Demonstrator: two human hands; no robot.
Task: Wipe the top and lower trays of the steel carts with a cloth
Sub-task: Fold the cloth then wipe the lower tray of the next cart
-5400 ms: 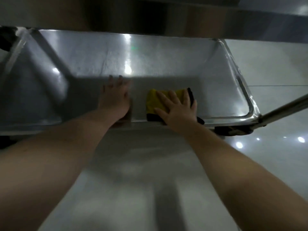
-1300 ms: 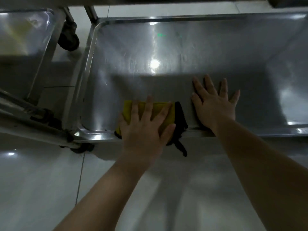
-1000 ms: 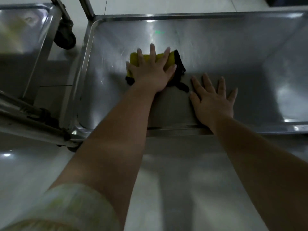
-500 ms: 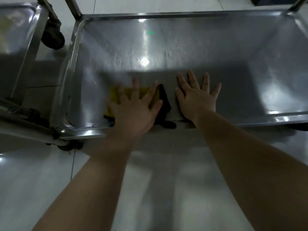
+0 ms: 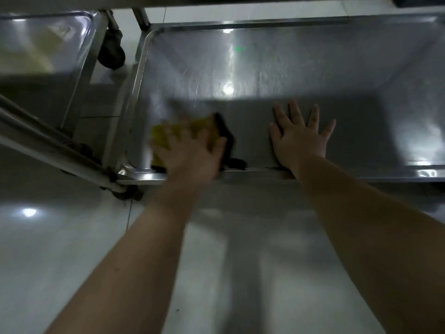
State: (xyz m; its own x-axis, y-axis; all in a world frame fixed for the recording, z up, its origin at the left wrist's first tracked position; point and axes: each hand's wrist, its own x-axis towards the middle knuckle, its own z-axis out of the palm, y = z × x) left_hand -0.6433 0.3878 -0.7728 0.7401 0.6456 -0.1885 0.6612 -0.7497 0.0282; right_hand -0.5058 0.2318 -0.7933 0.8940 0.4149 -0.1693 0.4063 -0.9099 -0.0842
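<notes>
Left hand (image 5: 192,156) presses yellow cloth (image 5: 168,135) flat in tray (image 5: 289,68).

Inside the tray (image 5: 313,56), the left hand (image 5: 192,155) lies on the cloth (image 5: 163,136), the right hand (image 5: 299,138) flat beside it.

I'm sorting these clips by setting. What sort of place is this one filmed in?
Probably a commercial kitchen or a similar service area, though that is a guess. A steel cart tray on a frame stands beside a second steel cart with a caster wheel, on a glossy tiled floor.
</notes>
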